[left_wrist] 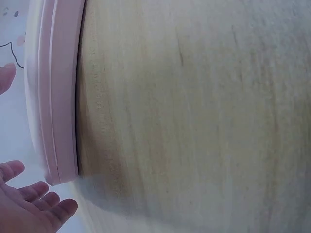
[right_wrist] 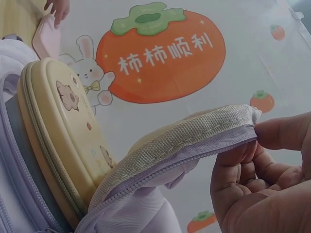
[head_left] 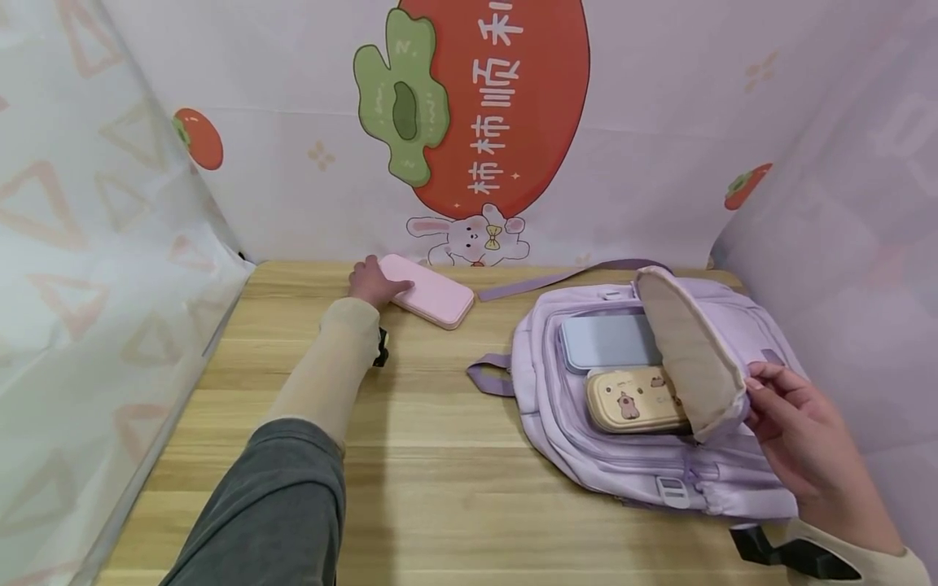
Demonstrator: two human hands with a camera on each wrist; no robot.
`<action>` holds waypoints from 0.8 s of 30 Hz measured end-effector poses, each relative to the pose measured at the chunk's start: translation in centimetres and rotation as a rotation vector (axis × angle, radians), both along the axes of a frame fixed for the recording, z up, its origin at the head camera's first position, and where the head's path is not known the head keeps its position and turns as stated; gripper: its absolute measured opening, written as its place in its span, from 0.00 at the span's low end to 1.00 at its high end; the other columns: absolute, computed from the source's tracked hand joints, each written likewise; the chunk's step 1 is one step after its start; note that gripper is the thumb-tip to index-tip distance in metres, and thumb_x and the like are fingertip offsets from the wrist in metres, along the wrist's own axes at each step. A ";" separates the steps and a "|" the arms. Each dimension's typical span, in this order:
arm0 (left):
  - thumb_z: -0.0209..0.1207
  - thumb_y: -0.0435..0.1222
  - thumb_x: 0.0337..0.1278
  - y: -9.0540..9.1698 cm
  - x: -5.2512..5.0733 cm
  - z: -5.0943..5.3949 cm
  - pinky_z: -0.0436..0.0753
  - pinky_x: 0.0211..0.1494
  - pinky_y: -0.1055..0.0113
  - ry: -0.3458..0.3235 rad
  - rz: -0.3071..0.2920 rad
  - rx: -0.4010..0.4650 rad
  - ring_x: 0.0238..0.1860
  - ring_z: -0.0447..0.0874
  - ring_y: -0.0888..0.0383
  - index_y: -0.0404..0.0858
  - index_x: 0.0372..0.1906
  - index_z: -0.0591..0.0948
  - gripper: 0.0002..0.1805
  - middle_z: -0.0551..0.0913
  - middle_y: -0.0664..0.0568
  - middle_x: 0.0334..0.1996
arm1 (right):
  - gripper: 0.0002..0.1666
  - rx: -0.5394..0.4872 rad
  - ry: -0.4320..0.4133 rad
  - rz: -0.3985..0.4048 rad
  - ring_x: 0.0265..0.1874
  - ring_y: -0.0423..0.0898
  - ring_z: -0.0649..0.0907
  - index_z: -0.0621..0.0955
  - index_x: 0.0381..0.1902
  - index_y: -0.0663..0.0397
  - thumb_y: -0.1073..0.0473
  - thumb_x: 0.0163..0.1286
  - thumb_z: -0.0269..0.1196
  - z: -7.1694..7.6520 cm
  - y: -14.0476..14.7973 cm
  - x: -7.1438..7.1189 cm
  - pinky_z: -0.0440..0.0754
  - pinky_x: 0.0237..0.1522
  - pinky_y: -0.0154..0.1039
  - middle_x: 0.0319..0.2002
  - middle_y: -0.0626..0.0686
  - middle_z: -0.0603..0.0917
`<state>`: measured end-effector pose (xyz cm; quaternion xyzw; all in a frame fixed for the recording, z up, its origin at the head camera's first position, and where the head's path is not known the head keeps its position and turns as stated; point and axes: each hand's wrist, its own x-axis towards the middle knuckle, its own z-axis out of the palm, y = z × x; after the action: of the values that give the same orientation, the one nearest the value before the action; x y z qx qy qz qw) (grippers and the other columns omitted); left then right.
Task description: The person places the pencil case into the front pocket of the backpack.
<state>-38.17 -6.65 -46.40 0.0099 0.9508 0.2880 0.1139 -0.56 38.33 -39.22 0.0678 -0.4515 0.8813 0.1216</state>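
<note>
A pink case with rounded corners lies on the wooden table near the back wall. My left hand is at its left end, fingers spread apart; in the left wrist view the fingertips sit just beside the case's end. On the right, a lilac backpack lies with its front pocket unzipped. Between thumb and fingers my right hand pinches the edge of the pocket flap, holding it raised. Inside the pocket are a light blue case and a yellow pencil case with little animal pictures, partly behind the flap.
A purple strap runs from the backpack along the table's back edge. The backpack's loop handle points left. Printed cloth hangs behind the table and along both sides. Bare wood shows left of the backpack.
</note>
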 end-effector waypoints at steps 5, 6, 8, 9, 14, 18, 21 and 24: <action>0.69 0.53 0.58 -0.3 -0.4 -0.5 0.62 0.74 0.44 -0.024 -0.018 -0.019 0.71 0.59 0.32 0.26 0.76 0.55 0.54 0.61 0.28 0.70 | 0.20 0.008 -0.010 -0.003 0.33 0.46 0.84 0.79 0.48 0.73 0.81 0.79 0.39 0.0 -0.2 0.1 0.83 0.36 0.33 0.39 0.59 0.82; 0.69 0.53 0.58 -0.3 -0.4 -0.6 0.62 0.74 0.44 -0.025 -0.020 -0.022 0.71 0.59 0.32 0.26 0.76 0.56 0.54 0.61 0.28 0.70 | 0.20 0.013 -0.010 -0.003 0.33 0.46 0.84 0.79 0.48 0.73 0.81 0.79 0.40 0.0 -0.2 0.1 0.83 0.36 0.33 0.39 0.59 0.81; 0.69 0.52 0.59 -0.4 -0.6 -0.7 0.63 0.74 0.44 -0.025 -0.034 -0.031 0.70 0.60 0.31 0.25 0.76 0.56 0.53 0.62 0.27 0.70 | 0.20 0.014 -0.006 -0.004 0.34 0.45 0.84 0.79 0.48 0.73 0.81 0.79 0.39 0.0 -0.2 0.1 0.83 0.36 0.33 0.39 0.59 0.81; 0.69 0.52 0.60 -0.4 -0.7 -0.6 0.63 0.74 0.44 -0.023 -0.042 -0.033 0.70 0.61 0.31 0.25 0.76 0.56 0.53 0.62 0.27 0.70 | 0.20 0.016 -0.001 -0.004 0.34 0.45 0.84 0.79 0.48 0.73 0.81 0.79 0.39 0.0 -0.2 0.0 0.83 0.36 0.33 0.39 0.59 0.82; 0.67 0.53 0.62 -0.3 -0.8 -0.2 0.62 0.74 0.43 -0.022 -0.072 -0.052 0.71 0.60 0.30 0.24 0.76 0.56 0.52 0.62 0.25 0.70 | 0.20 0.014 0.019 0.001 0.34 0.46 0.84 0.78 0.49 0.74 0.81 0.79 0.39 0.1 -0.1 0.0 0.83 0.36 0.33 0.39 0.59 0.81; 0.67 0.55 0.62 -0.5 -0.3 0.1 0.61 0.74 0.43 -0.022 -0.062 -0.066 0.71 0.59 0.29 0.24 0.76 0.55 0.53 0.61 0.24 0.70 | 0.20 0.016 0.018 -0.002 0.34 0.46 0.84 0.78 0.49 0.74 0.81 0.79 0.39 0.2 -0.1 -0.1 0.83 0.36 0.33 0.39 0.59 0.81; 0.68 0.56 0.60 -0.9 0.2 0.1 0.61 0.74 0.41 -0.017 -0.059 -0.052 0.71 0.57 0.28 0.24 0.76 0.55 0.55 0.60 0.24 0.70 | 0.20 0.017 0.015 -0.006 0.34 0.46 0.84 0.78 0.49 0.74 0.80 0.79 0.39 0.2 -0.1 -0.2 0.83 0.36 0.33 0.39 0.59 0.81; 0.69 0.56 0.58 -1.5 1.0 0.2 0.61 0.74 0.40 -0.028 -0.066 -0.036 0.71 0.56 0.26 0.23 0.76 0.53 0.58 0.58 0.22 0.70 | 0.19 0.018 0.010 -0.009 0.34 0.47 0.85 0.78 0.48 0.73 0.80 0.79 0.39 0.3 -0.2 -0.2 0.83 0.36 0.34 0.39 0.59 0.81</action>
<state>-37.20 -8.14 -46.19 0.0352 0.9532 0.2672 0.1368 -0.73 38.16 -38.96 0.0712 -0.4590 0.8764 0.1272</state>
